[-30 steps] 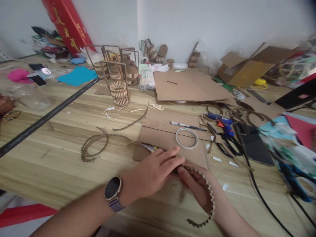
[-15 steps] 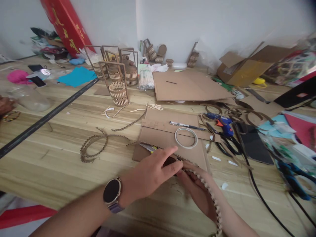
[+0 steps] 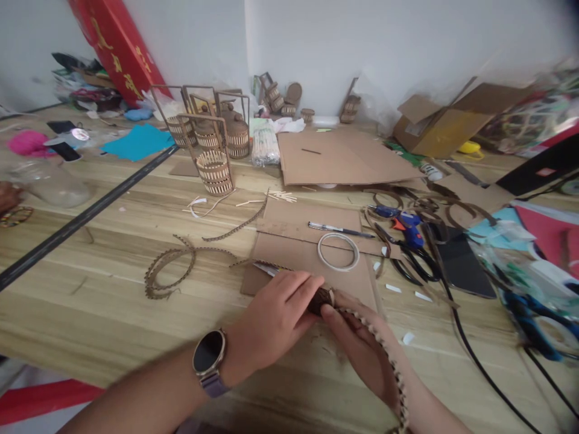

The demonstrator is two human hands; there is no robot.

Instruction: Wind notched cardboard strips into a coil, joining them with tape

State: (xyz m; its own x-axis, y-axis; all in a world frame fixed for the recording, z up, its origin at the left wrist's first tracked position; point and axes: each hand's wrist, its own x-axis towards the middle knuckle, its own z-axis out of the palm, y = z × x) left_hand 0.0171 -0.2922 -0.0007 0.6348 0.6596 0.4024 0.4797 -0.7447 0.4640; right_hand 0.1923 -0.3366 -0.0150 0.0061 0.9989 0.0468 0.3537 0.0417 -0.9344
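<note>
Between both hands is a small dark-brown roll of corrugated cardboard strip (image 3: 321,300). Its loose ridged strip (image 3: 389,355) runs over the right wrist and down out of view. My left hand (image 3: 278,310), with a watch on its wrist, lies over the left side of the roll, fingers bent together onto it. From the right, my right hand (image 3: 362,340) grips the roll, thumb at its near side; its other fingers are mostly hidden. A partly covered cutter blade (image 3: 266,269) sticks out beyond the left hand, on cardboard (image 3: 289,247).
A tape ring (image 3: 338,251) and a pen (image 3: 339,229) lie on the cardboard. Coiled strip (image 3: 149,271) is at left, basket models (image 3: 215,172) behind. Scissors (image 3: 414,265), a glue gun (image 3: 409,229) and a phone (image 3: 465,265) are at right. Another person's hand (image 3: 9,199) is far left.
My left fingers have drawn together and shifted, exposing more of the dark roll. My right thumb now presses its near side. The whole view has shifted slightly.
</note>
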